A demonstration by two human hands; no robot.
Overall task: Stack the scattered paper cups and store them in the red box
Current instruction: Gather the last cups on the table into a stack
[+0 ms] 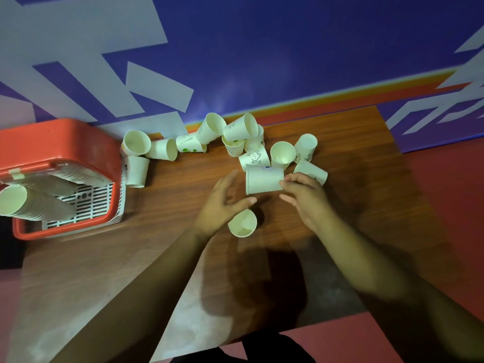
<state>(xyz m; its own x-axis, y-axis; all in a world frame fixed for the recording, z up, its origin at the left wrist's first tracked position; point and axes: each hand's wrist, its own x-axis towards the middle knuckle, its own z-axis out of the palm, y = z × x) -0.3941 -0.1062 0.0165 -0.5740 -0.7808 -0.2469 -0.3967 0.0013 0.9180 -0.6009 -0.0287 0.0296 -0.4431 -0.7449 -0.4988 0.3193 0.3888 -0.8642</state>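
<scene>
Held paper cup [264,180] lies sideways just above the tabletop [157,231]. The right grip [305,199] pinches one end of it with curled fingertips. Likely very light, thin-walled and easy to crush, with a smooth coating. Best held lightly around the wall near the rolled rim, probably the stiffest part. Left grip [222,203] is open with relaxed fingers, just left of the held cup. Upright cup [242,222] stands near, on the viewer's side; contact with the left grip unclear. Scattered cups [235,132], tapered, white, some printed, pile behind. Glossy plastic red box [60,142] is well left, holding long stacked cups [39,203].
</scene>
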